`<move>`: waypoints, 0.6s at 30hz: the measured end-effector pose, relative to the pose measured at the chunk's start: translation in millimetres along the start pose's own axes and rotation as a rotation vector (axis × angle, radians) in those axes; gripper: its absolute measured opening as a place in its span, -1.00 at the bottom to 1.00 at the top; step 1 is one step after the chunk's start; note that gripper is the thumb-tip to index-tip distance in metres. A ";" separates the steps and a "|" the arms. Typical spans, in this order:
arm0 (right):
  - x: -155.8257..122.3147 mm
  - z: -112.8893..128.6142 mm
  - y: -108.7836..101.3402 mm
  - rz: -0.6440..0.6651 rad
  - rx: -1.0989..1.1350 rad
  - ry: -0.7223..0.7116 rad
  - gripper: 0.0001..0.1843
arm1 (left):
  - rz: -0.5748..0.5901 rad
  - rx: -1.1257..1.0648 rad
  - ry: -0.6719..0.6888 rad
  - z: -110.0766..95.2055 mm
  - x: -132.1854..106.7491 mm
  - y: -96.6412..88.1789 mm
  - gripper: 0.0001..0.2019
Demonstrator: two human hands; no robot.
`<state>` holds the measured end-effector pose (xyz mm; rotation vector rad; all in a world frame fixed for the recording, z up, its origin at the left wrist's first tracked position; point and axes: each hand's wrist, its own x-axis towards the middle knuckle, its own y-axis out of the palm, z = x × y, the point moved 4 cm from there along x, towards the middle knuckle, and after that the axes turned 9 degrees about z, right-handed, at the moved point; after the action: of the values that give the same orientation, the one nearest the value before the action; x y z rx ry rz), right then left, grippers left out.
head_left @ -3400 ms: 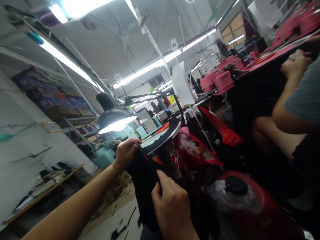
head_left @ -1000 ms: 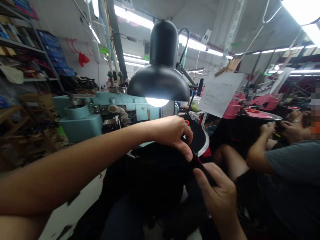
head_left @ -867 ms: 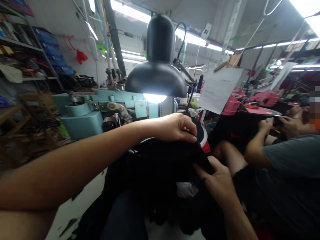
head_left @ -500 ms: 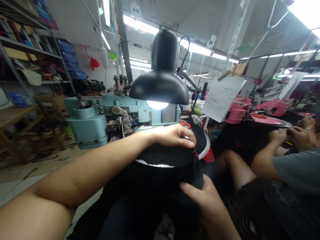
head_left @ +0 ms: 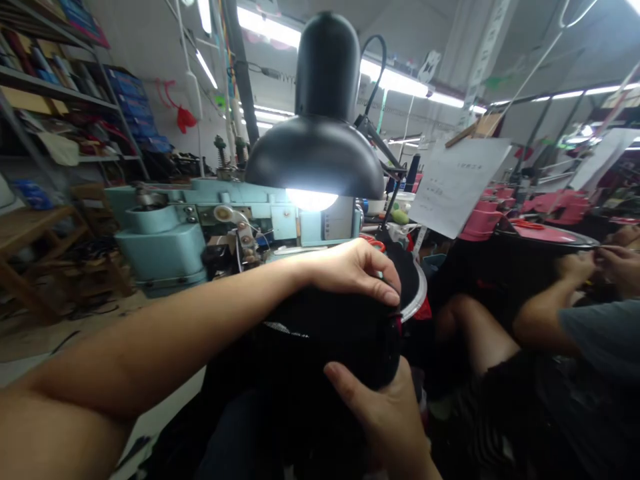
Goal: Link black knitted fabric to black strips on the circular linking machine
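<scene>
At the far left we see shelves (head_left: 75,100) of boxes, then a pale blue machine (head_left: 165,240) behind our forearm. Our left hand (head_left: 350,270) reaches across under the lit lamp (head_left: 315,147) and pinches the top edge of the black cloth (head_left: 325,327), fingers closed narrowly on it. The cloth hangs in front of us, its upper edge against a round metal-rimmed plate (head_left: 420,300). Below, our right hand (head_left: 387,420) grips the same cloth from underneath, thumb pressed on its face. Further right are a paper sheet (head_left: 457,183) and a co-worker's hands (head_left: 617,260) at another station. We judge the step in hand to be setting the cloth's edge along the rim. The next move calls for both hands to keep that edge taut and even.
</scene>
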<state>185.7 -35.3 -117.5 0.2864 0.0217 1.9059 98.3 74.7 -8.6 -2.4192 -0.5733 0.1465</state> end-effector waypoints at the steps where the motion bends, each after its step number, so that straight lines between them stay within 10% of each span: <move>1: -1.4 0.3 -2.8 -0.054 -0.012 -0.011 -0.64 | -0.013 0.009 -0.004 -0.5 0.3 0.2 -0.72; 10: 15.3 -18.3 -41.5 -0.215 -0.280 -0.126 -0.66 | -0.136 0.351 -0.010 4.4 0.4 -2.4 -0.77; 18: 3.0 9.4 -91.4 -0.132 -0.535 -0.176 -0.85 | 0.086 0.403 -0.095 -19.7 4.5 3.3 -0.81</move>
<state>271.2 -1.8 -121.9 0.0830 -0.5644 1.6777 108.3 63.2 5.1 -2.0519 -0.4330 0.3780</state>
